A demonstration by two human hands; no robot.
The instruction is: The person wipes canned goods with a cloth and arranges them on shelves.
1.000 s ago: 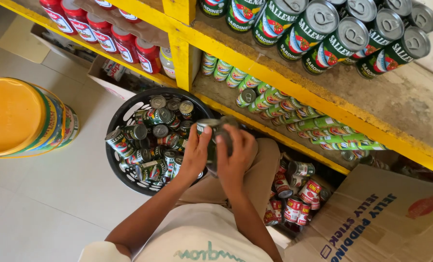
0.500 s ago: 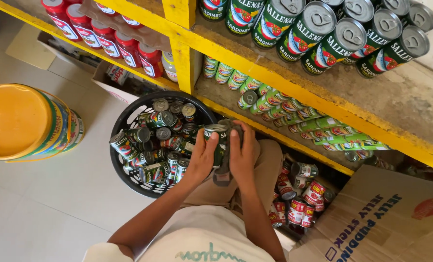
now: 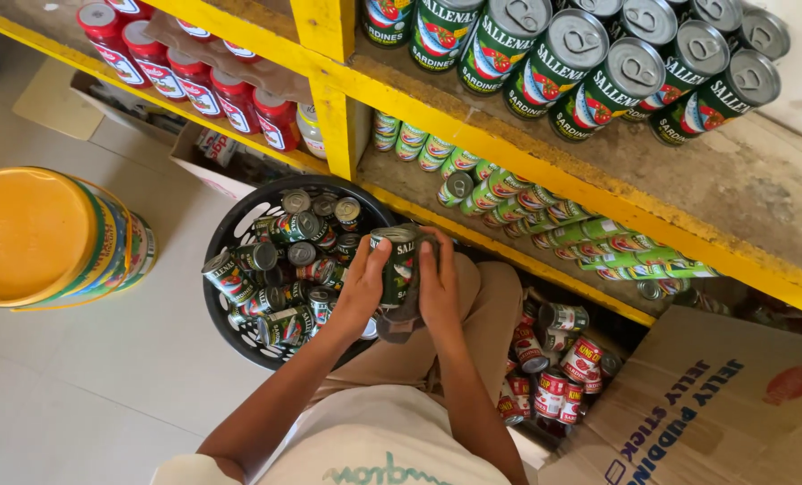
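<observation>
The person is holding one green can [image 3: 396, 265] with both hands, just above their lap and right beside the black basket [image 3: 230, 235]. The left hand [image 3: 362, 289] is wrapping around the can's left side, fingers pinching it. The right hand [image 3: 439, 286] is pressing on the can's right side, and a grey cloth [image 3: 399, 320] is hanging under the can between the two hands. So each grip is closing on the same can.

The black basket is sitting on the floor [image 3: 78, 386] and is holding a pile of green cans, more than fifteen, too jumbled to count exactly. One yellow bucket [image 3: 46, 238] is lying on its side to the left, well apart from the basket.

On the top yellow shelf [image 3: 545, 175] about nine big green cans [image 3: 590, 76] are lying with their silver lids showing. To the left, on the same level, about six red cans [image 3: 199, 81] are standing in a row. On the lower shelf many small green cans [image 3: 545, 216] are lying in rows, too many to count.

Near the person's right knee, about ten red and white cans [image 3: 558, 377] are sitting in a heap. One brown cardboard box [image 3: 715, 413] is lying just beside them.
</observation>
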